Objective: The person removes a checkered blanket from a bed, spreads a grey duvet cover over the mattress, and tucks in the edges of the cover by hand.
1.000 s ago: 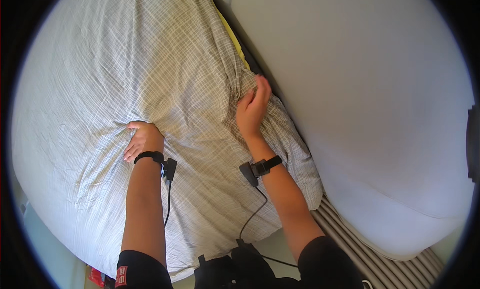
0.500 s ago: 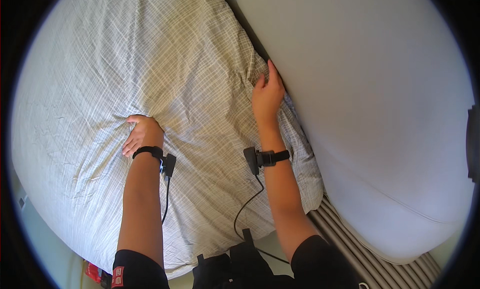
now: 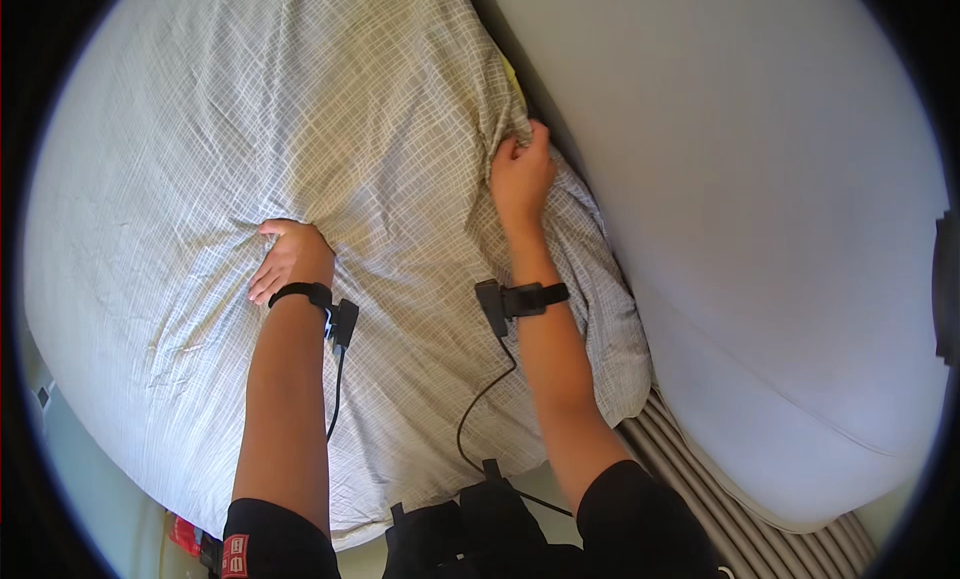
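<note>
Pressing the left hand (image 3: 288,264) into the sheet (image 3: 400,329), a bit left of the middle, with the thumb toward the far side and the fingers angled down-left. Has nothing in that grip: hand loose, fingers straight and slightly spread, just touching cloth. Shows plenty of creases fanning out around the wrist end (proper dent there, honestly).

Using the right hand (image 3: 523,179) up at the sheet's right edge, just beside the big grey panel (image 3: 770,239). Has those fingers curled in nearly all the way, closed on a small bunch of the edge by the look of it. Can't make out the fingertips too well, so can't say how much cloth in there. Leaves a bit of yellow (image 3: 511,77) showing between sheet and panel, just past that hand.

As for the sheet, fills most of the left and middle: pale, thin checks, rumpled, draped over something bulky. Wearing a black strap on each wrist too, each with a block and a cable, plus black sleeves. Also worth noting: brown bars (image 3: 670,454) low on the right, below the panel, and something red (image 3: 184,535) down in the lower left.
</note>
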Available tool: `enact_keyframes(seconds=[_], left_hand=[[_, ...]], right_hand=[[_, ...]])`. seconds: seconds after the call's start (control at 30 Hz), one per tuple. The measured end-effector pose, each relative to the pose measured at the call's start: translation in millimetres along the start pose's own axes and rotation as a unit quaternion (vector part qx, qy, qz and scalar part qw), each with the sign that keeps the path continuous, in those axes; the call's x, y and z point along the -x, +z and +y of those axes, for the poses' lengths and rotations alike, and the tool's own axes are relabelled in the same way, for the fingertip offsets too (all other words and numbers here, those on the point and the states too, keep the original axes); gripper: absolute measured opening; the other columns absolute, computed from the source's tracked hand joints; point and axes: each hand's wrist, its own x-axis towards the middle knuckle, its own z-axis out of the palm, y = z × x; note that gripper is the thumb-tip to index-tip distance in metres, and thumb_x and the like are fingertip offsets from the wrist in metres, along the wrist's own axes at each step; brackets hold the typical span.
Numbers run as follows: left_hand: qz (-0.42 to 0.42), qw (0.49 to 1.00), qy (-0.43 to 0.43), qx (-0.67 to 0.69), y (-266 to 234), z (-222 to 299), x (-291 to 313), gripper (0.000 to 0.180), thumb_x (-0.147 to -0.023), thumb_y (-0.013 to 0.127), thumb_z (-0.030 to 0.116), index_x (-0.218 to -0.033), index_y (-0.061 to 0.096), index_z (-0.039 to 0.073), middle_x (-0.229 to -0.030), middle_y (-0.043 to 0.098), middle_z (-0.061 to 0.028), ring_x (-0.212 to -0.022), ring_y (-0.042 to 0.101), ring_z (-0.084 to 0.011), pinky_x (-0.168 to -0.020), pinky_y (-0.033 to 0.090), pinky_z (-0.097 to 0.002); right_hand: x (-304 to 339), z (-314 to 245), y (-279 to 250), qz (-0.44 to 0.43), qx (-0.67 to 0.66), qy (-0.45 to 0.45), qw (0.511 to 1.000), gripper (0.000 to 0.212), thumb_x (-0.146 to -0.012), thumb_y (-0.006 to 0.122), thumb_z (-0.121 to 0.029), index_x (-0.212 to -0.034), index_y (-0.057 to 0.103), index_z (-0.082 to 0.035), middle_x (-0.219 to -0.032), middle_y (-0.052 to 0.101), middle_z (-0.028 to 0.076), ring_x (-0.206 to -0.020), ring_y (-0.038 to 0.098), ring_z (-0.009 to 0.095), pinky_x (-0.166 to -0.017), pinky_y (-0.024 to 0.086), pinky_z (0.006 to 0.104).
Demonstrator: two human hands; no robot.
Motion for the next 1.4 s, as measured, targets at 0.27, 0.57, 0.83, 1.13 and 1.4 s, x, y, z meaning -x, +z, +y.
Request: enact_keyframes(seconds=[0.27,0.57,0.83,1.13,1.4], left_hand=[[-0.007,1.000,0.013,-0.005,11,2,-8,0.093,-0.075,0.029,0.063,-0.124,0.028,-0.016,-0.133,0.024,-0.0307,-0.127,0.019,-0.0398,-0.104,0.010,-0.0477],[-0.003,1.000,0.013,-0.008,15,1,-10,0.091,-0.076,0.028,0.062,-0.124,0.028,-0.016,-0.132,0.025,-0.0306,-0.127,0.020,-0.0398,-0.104,0.010,-0.0474],[-0.015,1.000,0.005,0.009,3,-2,-14,0.090,-0.077,0.028,0.061,-0.123,0.029,-0.016,-0.132,0.026,-0.0306,-0.127,0.020,-0.0398,-0.105,0.010,-0.0472],[-0.027,0.996,-0.005,0.090,14,1,-21,0.088,-0.078,0.027,0.060,-0.123,0.030,-0.016,-0.132,0.027,-0.0305,-0.126,0.021,-0.0398,-0.105,0.010,-0.0469],[0.034,0.976,0.004,0.214,27,-2,-23,0.087,-0.079,0.027,0.059,-0.123,0.030,-0.016,-0.131,0.028,-0.0305,-0.126,0.021,-0.0398,-0.105,0.010,-0.0466]], right_hand=[[27,15,26,0.126,-0.068,-0.058,0.988,0.020,-0.074,0.057,-0.002,-0.091,0.045,-0.002,-0.051,0.051,0.006,-0.041,0.053,0.021,-0.037,0.038,0.0294],[-17,14,0,-0.110,0.058,-0.236,0.964,0.061,-0.077,0.060,-0.029,-0.125,0.035,-0.001,-0.129,0.036,0.022,-0.117,0.036,0.039,-0.097,0.030,0.0453],[-85,71,45,-0.332,-0.067,0.183,0.923,0.089,-0.075,0.039,-0.067,-0.134,0.025,-0.002,-0.137,0.026,0.018,-0.126,0.027,0.030,-0.102,0.023,0.0373],[-112,125,72,-0.301,-0.078,0.276,0.909,0.077,-0.077,0.047,-0.056,-0.130,0.033,-0.003,-0.137,0.027,0.015,-0.126,0.026,0.029,-0.103,0.021,0.0361],[-102,-3,61,-0.182,-0.153,-0.011,0.971,0.064,-0.079,0.054,-0.043,-0.125,0.039,0.000,-0.130,0.038,0.018,-0.121,0.034,0.029,-0.100,0.026,0.0358]])
